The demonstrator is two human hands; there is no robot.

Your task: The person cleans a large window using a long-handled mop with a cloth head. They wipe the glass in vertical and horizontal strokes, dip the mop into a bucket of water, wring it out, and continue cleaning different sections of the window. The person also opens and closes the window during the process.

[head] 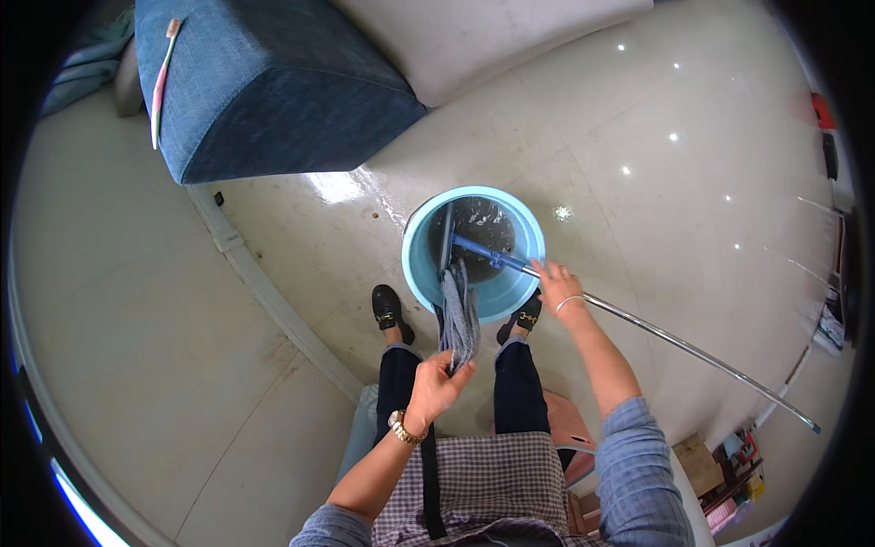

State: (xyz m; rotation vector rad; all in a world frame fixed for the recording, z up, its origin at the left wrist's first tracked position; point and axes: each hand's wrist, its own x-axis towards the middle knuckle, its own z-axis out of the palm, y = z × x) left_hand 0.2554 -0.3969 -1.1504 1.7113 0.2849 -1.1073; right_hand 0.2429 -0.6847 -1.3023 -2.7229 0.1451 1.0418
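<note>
My left hand (441, 386) grips the lower end of a wet grey mop cloth (459, 311), which hangs over the near rim of a light blue plastic bucket (415, 270). Around the metal pole (683, 343) of the mop, close to its blue joint (489, 253), my right hand (559, 287) is closed. The flat mop head (447, 236) stands on edge inside the bucket, partly in dark, murky water (484, 229). The pole slants out over the right rim and ends low on the right.
A blue upholstered seat (294, 116) bears a pink and white toothbrush (160, 96). Black shoes (389, 314) flank the bucket on shiny floor tiles (581, 184). A pale raised strip (273, 294) crosses the floor at left. Behind me is a pink plastic stool (566, 417); a cardboard box (697, 461) lies lower right.
</note>
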